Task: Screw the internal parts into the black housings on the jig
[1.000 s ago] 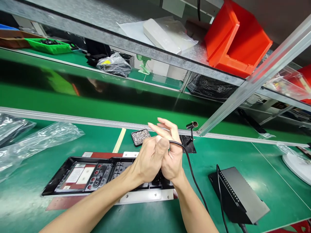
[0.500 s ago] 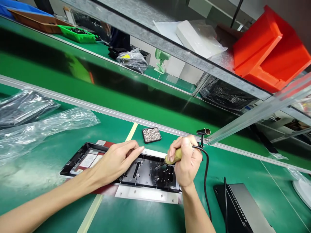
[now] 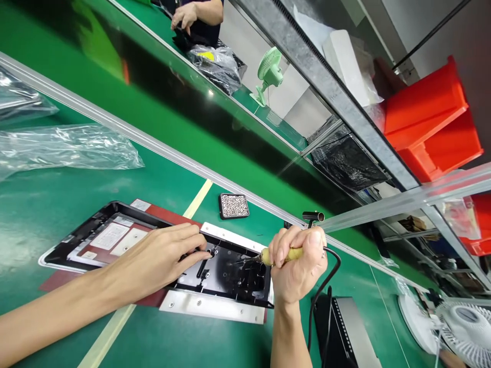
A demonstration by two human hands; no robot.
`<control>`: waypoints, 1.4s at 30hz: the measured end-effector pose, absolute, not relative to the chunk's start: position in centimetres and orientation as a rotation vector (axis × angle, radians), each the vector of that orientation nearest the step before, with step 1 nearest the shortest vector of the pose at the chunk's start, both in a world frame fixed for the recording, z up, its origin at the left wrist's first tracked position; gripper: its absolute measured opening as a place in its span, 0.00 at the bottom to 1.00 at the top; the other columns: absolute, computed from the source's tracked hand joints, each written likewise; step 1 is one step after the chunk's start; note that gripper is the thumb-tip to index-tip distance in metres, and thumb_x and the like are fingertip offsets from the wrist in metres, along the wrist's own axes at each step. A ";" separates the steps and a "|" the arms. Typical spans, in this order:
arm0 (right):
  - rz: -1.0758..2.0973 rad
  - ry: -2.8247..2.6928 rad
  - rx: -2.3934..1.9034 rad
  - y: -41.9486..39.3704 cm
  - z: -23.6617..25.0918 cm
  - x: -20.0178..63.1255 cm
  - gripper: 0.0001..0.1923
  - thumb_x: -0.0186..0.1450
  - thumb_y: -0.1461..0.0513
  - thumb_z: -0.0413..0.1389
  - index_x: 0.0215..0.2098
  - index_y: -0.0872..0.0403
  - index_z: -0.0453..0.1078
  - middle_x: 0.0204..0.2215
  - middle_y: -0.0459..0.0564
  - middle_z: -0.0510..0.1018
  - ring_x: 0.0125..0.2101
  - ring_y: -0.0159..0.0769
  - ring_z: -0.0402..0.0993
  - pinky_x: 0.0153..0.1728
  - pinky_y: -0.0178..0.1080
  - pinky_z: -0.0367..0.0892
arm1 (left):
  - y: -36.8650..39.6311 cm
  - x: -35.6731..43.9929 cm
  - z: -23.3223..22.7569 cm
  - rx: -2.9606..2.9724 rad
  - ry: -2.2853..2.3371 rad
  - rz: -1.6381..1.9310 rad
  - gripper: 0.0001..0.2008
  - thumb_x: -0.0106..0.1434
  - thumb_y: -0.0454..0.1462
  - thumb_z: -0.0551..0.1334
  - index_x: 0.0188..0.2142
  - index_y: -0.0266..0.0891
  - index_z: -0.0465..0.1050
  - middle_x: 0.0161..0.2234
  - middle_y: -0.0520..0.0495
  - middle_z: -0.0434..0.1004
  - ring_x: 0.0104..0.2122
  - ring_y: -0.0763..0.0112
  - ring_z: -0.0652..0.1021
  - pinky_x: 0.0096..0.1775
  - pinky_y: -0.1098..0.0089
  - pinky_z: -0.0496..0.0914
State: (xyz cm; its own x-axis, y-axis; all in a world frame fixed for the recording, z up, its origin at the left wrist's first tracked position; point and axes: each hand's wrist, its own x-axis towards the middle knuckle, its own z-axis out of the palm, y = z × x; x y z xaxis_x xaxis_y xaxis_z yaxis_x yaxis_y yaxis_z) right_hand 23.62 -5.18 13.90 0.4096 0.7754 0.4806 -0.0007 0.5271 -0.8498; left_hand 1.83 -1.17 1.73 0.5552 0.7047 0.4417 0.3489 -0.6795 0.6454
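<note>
A long black plastic housing point(image 3: 230, 278) lies on a dark red fixture plate point(image 3: 169, 217) with white metal strips on the green bench. My left hand point(image 3: 161, 258) rests flat on the housing's middle, fingers pointing right. My right hand point(image 3: 297, 263) is closed around the yellow handle of a soldering iron point(image 3: 268, 255); its thin tip points left over the housing's right part. A black cord point(image 3: 322, 286) runs from the handle down past my wrist.
A small black tray of tiny metal parts point(image 3: 233, 205) sits behind the housing. A grey-black box point(image 3: 345, 332) stands at the lower right, a white fan point(image 3: 456, 319) beyond it. Clear plastic bags point(image 3: 65, 148) lie left. Another person's hand point(image 3: 184, 15) works at the far bench. Red bins point(image 3: 433, 122) sit overhead.
My hands came apart: the left went flat onto the housing, the right took the iron in a fist and brought its tip over the housing. The view swung left and tilted.
</note>
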 end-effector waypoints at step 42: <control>0.574 -1.075 -0.823 -5.4 13.8 23.1 0.21 0.79 0.59 0.52 0.27 0.52 0.61 0.13 0.37 0.60 0.12 0.23 0.51 0.13 0.25 0.58 | -1.3 2.3 1.5 2.424 0.863 1.029 0.18 0.82 0.40 0.56 0.33 0.39 0.73 0.32 0.50 0.72 0.32 0.68 0.75 0.34 0.65 0.64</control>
